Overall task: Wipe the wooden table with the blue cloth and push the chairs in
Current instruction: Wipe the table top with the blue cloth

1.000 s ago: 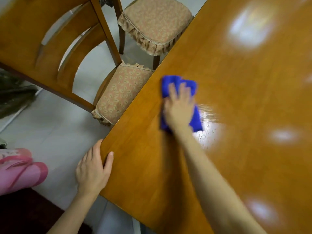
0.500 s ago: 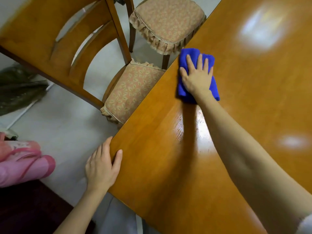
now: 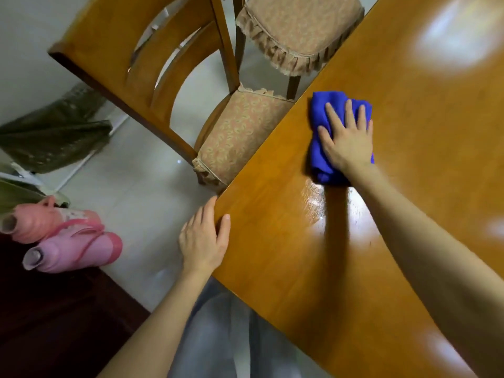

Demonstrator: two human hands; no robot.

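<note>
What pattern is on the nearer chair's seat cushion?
The seat cushion is pinkish tan with a small pale leaf print; head view shows it.

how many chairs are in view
2. The near chair has its seat partly under the table edge; the far chair stands beyond it along the same edge. More may be out of frame.

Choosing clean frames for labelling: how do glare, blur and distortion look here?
Head view: soft white glare patches sit on the wooden table, the brightest at top right. Wet streaks shine just below the blue cloth. The right hand and left hand are sharp. The grey clothing at the bottom edge is blurred. The wide lens seems to swell the right forearm toward the corner.
</note>
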